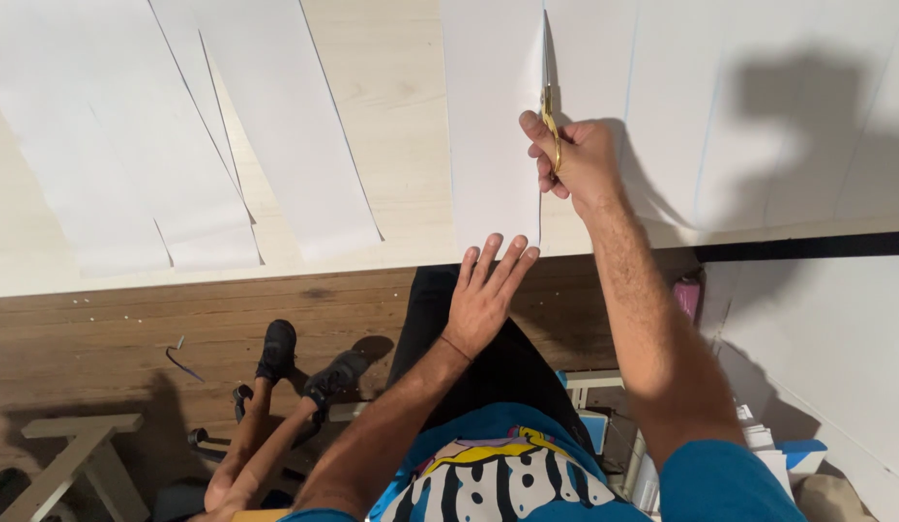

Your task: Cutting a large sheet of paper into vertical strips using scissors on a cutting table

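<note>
My right hand (577, 159) grips gold-handled scissors (549, 114) with the blades pointing away from me along a cut line in a large white paper sheet (739, 116). A long white strip (493, 126) lies partly cut free to the left of the blades. My left hand (486, 295) is flat with fingers spread, its fingertips resting on the near end of that strip at the edge of the pale wooden table (401, 106).
Several cut white paper strips (275, 126) lie fanned out on the left of the table. Below are a wooden floor, another person's legs in black shoes (275, 353), a small wooden stool (82, 454) and stacked items at right (759, 445).
</note>
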